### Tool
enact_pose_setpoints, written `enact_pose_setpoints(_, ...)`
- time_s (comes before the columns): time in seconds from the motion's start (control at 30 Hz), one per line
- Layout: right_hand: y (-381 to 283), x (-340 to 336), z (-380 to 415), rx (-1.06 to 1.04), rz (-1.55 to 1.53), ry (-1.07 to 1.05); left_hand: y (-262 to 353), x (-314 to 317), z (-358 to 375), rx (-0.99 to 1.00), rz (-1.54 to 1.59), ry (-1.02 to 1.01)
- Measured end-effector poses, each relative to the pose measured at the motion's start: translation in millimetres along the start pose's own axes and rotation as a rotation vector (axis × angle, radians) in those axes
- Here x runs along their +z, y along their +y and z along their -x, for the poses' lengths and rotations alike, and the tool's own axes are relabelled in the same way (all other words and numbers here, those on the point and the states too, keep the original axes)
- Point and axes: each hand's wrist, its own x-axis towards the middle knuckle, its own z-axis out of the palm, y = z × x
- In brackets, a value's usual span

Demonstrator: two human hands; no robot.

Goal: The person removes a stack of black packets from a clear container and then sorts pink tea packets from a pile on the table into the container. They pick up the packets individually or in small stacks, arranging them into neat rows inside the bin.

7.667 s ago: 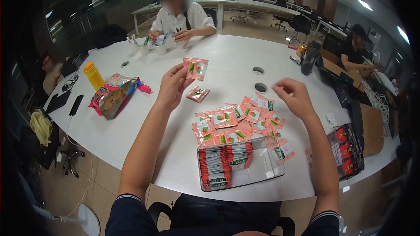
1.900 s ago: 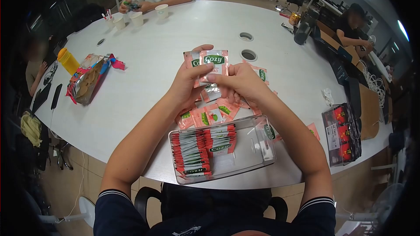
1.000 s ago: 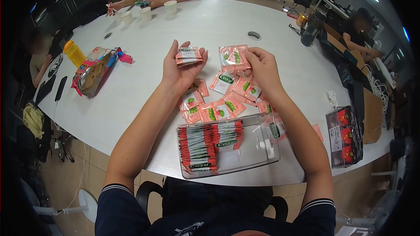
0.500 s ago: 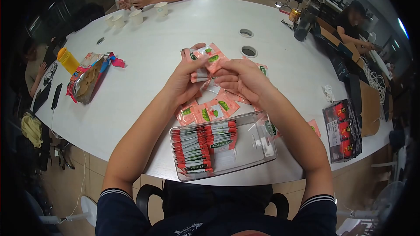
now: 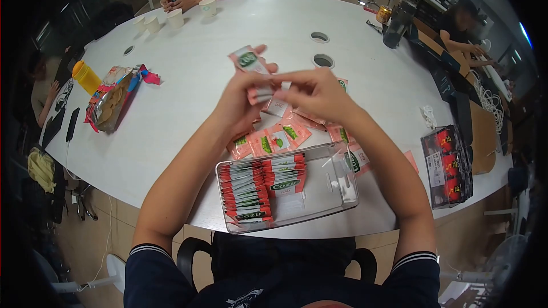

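Note:
My left hand is closed around several pink-and-white sachets with a green label, held above the table. Against them, my right hand has its thumb and fingers pinched together on the sachets' edge; motion blurs the fingertips. Below both hands, loose sachets lie overlapping on the table, some partly hidden by my right forearm. Nearest my body stands a clear plastic box. Two rows of upright sachets fill its left part, and its right part shows bare bottom.
On the left of the white table are an open snack bag and a yellow bottle. Paper cups stand before a person across the table. At right lie a pack of red-and-black items and cardboard boxes.
The sachets in my left hand have tilted up and left, so another label faces me. My right fingers have shifted slightly left and closed together on the sachets.

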Motion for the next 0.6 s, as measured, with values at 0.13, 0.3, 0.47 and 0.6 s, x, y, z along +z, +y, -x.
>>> enact_pose_setpoints(0.13, 26, -5, -3, -0.053, 0.252, 0.069, 21, -4, 0, 0.046, 0.034, 0.224)
enact_pose_setpoints(0.3, 52, 8, 3, -0.361, 0.69, -0.071, 16, -20, -10, 0.072, 0.026, 0.231)
enact_pose_setpoints(0.47, 62, 14, -3, -0.519, 0.836, -0.061, 14, -21, -8, 0.055, 0.036, 0.218)
enact_pose_setpoints(0.6, 34, 5, -4, -0.423, 0.642, 0.192, 17, -9, -7, -0.025, 0.141, 0.241)
